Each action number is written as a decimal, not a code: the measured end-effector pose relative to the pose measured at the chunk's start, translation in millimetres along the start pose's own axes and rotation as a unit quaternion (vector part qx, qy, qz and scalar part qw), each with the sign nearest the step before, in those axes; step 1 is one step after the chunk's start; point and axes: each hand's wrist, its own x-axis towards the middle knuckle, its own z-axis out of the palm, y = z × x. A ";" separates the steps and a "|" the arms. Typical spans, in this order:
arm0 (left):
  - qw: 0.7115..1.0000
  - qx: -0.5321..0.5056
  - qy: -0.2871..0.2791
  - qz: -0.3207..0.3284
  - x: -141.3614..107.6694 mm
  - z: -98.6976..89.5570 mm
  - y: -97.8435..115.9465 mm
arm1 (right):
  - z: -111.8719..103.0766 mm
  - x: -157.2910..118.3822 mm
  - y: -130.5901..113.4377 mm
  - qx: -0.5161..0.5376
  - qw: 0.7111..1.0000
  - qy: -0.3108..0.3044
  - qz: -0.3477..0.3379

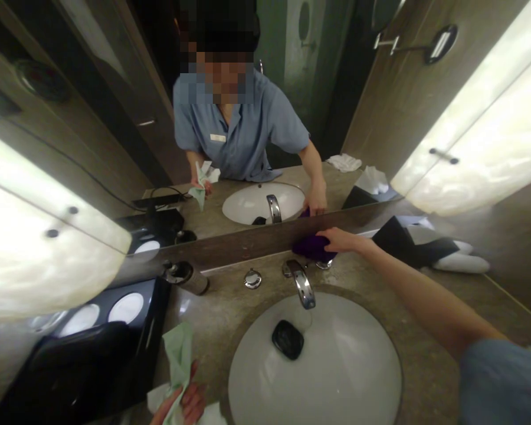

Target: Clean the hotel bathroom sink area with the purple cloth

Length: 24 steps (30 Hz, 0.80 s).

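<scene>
My right hand (336, 240) is closed on a purple cloth (312, 248), pressed against the stone strip below the mirror, behind the tap (300, 283). At the lower left, my left hand (188, 401) is wrapped round a crumpled pale green and white cloth (178, 354). The white oval sink (336, 372) lies between my arms. A dark, rounded object (287, 339) rests inside the sink near its back left. One round chrome handle (252, 278) stands left of the tap; another (324, 264) is partly covered by the purple cloth.
A dark bottle (188, 277) stands behind a black tray (159, 307) with white round items on the left. To the right are a black tissue box (396, 239) and white rolled items (462, 262). The mirror (318, 77) rises behind the counter (212, 319).
</scene>
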 end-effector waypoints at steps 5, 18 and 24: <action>0.998 0.007 -0.035 0.060 -29.2 21.0 -40.8 | 74.7 -17.1 5.0 0.146 0.981 0.105 0.078; 0.985 0.021 -0.159 0.067 -40.7 -11.1 -116.1 | 144.8 -19.1 12.1 0.429 0.683 0.520 0.281; 0.982 0.048 -0.177 0.047 -14.7 -24.9 -139.4 | 183.6 -55.6 -11.2 0.169 0.892 0.337 0.248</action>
